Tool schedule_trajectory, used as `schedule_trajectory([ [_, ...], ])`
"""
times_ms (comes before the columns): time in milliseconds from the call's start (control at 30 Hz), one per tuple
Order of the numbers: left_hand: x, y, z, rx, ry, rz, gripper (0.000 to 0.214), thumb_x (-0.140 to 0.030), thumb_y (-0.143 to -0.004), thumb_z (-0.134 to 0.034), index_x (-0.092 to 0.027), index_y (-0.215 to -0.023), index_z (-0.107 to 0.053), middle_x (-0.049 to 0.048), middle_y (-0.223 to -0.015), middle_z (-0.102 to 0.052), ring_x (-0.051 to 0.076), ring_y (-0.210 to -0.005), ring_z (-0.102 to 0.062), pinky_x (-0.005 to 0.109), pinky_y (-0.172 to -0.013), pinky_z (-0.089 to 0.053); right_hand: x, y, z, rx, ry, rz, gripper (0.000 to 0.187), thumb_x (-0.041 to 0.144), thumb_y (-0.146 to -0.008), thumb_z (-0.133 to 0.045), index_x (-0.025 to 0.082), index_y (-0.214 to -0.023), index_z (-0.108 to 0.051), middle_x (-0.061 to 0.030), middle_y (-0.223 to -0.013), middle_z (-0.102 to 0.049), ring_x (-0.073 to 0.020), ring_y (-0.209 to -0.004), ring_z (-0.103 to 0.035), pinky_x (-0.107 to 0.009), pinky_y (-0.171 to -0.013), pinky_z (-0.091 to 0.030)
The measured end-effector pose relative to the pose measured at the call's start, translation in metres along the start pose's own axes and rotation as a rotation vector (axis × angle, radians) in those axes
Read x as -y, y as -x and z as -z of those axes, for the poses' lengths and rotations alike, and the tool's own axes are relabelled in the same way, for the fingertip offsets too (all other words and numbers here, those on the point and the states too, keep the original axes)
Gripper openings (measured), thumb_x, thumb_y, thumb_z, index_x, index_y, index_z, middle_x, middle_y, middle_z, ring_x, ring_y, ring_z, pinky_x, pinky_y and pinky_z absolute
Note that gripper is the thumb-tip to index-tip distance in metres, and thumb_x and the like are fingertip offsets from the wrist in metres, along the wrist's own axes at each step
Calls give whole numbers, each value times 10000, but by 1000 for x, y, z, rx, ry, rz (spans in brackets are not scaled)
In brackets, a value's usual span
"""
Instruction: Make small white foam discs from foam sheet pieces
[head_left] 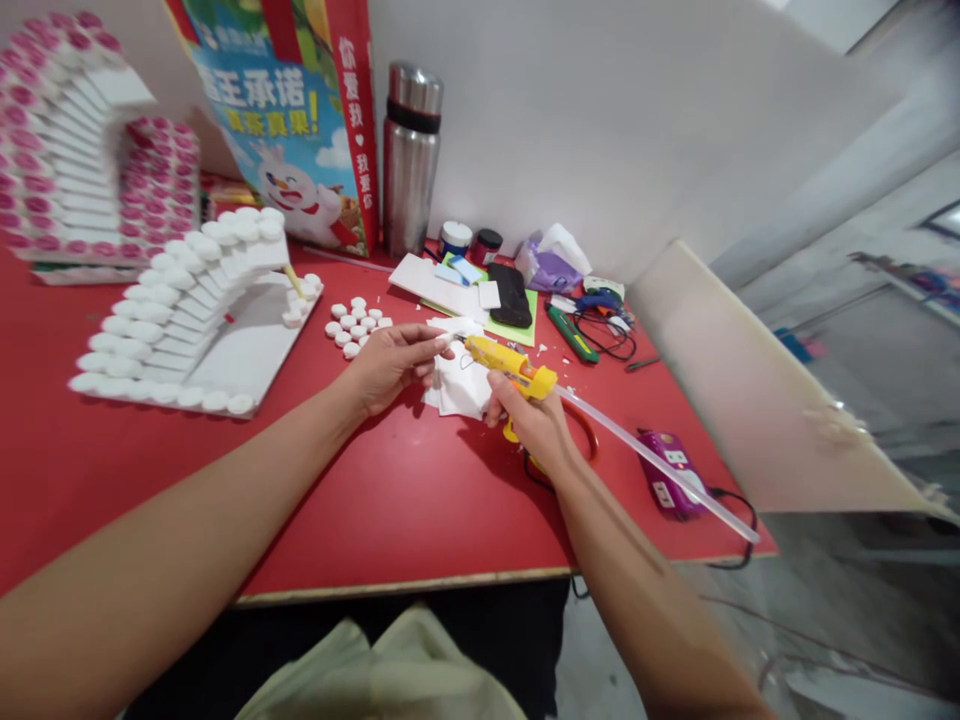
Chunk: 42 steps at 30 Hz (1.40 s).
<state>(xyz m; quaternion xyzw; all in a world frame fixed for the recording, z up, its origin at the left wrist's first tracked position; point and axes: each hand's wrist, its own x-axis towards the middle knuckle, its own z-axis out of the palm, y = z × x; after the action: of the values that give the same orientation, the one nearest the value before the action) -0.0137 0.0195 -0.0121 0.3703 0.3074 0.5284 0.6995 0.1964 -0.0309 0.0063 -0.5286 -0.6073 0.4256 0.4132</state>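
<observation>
My right hand (529, 415) is wrapped round a yellow hot glue gun (499, 358), whose long translucent glue stick (652, 457) sticks out of the back toward the lower right. The gun's nozzle points left, close to the fingertips of my left hand (397, 365). Those fingers pinch a small white piece (452, 338), partly hidden by the thumb. White paper sheets (463, 385) lie on the table under both hands. Just left of my left hand is a cluster of several white round pieces (352, 323). Farther left lies a white staircase-like model (180, 320) edged with similar rounds.
Behind stand a pink-and-white model (56, 150), a printed bag (300, 130) and a steel flask (412, 160). Jars (455, 238), a black pouch (510, 295), a tissue pack (553, 258) and a green tool (571, 333) lie along the back. A purple power strip (673, 475) sits right on the red table (405, 510).
</observation>
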Motion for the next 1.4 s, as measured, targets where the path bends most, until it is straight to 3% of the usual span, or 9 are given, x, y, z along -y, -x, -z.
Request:
schedule_trajectory([
  [267, 2, -1, 0, -13, -1, 0, 326, -272, -678, -955, -80, -873, -777, 74, -777, -752, 41, -482, -469, 205, -470, -485, -3, -1, 0, 17, 49, 5, 659, 771, -856, -662, 204, -523, -629, -26, -483, -597, -139, -513, -578, -265, -563, -464],
  [1100, 0, 0, -1, -9, 0, 22, 285, -237, -687, -943, -66, -838, -771, 87, -787, -746, 37, -476, -464, 203, -468, -492, -4, 1, 0, -31, 133, -2, 665, 763, -886, -632, 210, -516, -608, -29, -475, -599, -145, -493, -586, -270, -554, -485],
  [1400, 1, -1, 1, -17, -1, 37, 334, -280, -671, -964, -70, -850, -775, 86, -799, -750, 36, -493, -458, 207, -482, -483, -5, 0, 1, 26, 162, 4, 668, 751, -906, -614, 210, -514, -606, -41, -490, -605, -160, -532, -623, -287, -606, -514],
])
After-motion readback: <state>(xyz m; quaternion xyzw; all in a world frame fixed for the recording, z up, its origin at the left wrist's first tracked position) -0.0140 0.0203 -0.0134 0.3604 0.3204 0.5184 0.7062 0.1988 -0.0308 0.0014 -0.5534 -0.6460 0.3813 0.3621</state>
